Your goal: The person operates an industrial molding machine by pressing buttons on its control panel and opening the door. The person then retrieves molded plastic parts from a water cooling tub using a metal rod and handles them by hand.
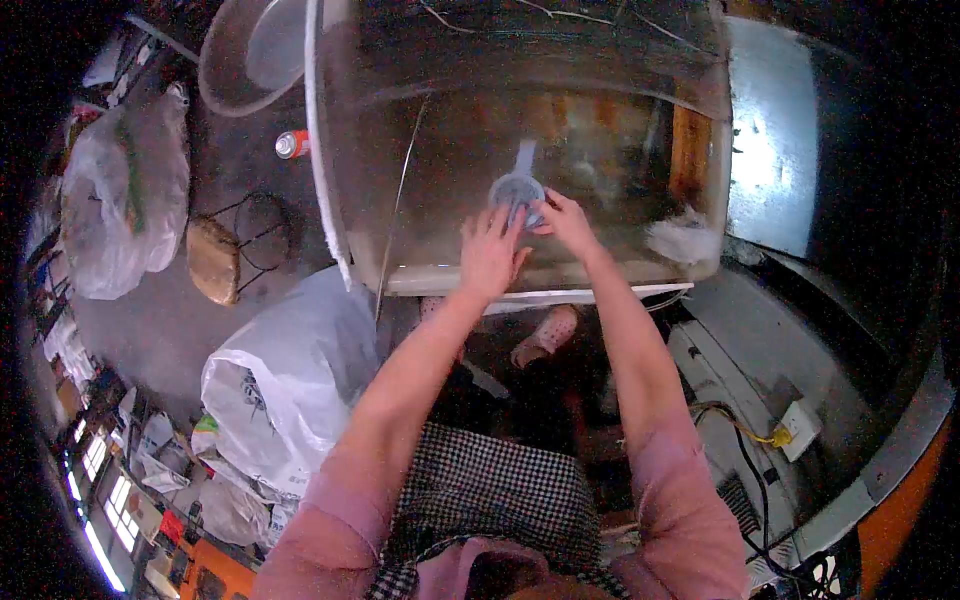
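A round, bluish translucent cup-like piece with a pale handle (525, 157) pointing away lies on the brownish work surface (450, 225), near its front edge. My left hand (490, 253) reaches over the near left side of the piece, with its fingers spread and their tips at the rim. Around the right side of the piece, my right hand (567, 222) has its thumb and fingers closed on the rim. What lies inside the round piece is too blurred to tell.
Crumpled clear plastic (685, 238) lies at the surface's right corner. A spray can (292, 145), a stool (214, 260) and a large basin (215, 75) stand left. White bags (290, 370) fill the near left. A power strip (800, 430) with cables is at right.
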Demonstrator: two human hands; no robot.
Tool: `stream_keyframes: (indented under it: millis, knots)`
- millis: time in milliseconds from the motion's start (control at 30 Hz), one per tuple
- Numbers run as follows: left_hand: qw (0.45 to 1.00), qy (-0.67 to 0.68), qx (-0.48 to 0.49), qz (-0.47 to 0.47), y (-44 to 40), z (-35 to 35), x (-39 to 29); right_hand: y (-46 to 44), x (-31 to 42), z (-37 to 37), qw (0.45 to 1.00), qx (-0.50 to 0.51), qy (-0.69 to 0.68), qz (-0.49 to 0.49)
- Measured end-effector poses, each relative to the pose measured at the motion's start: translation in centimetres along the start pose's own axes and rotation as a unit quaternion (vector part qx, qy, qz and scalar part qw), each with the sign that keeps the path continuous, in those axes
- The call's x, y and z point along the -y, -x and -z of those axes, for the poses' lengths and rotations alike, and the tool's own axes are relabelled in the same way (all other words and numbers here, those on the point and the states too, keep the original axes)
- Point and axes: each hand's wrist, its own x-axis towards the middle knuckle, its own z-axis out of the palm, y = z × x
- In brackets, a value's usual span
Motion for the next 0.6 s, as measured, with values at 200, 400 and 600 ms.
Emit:
stream_keyframes:
  millis: [200, 400, 600]
  knots:
    - [0.998, -0.058, 0.012, -0.036, -2.3, -0.4, -0.2, 0.4, -0.2, -0.1, 0.994, -0.007, 0.091, 0.064]
    - [0.990, -0.083, 0.112, 0.007, -2.8, -0.6, 0.4, 1.1, -0.2, -1.3, 0.984, -0.054, 0.105, 0.133]
    - [0.999, 0.030, 0.026, -0.014, -2.1, 1.2, -0.8, 1.1, -0.6, -1.8, 0.981, -0.143, 0.036, 0.125]
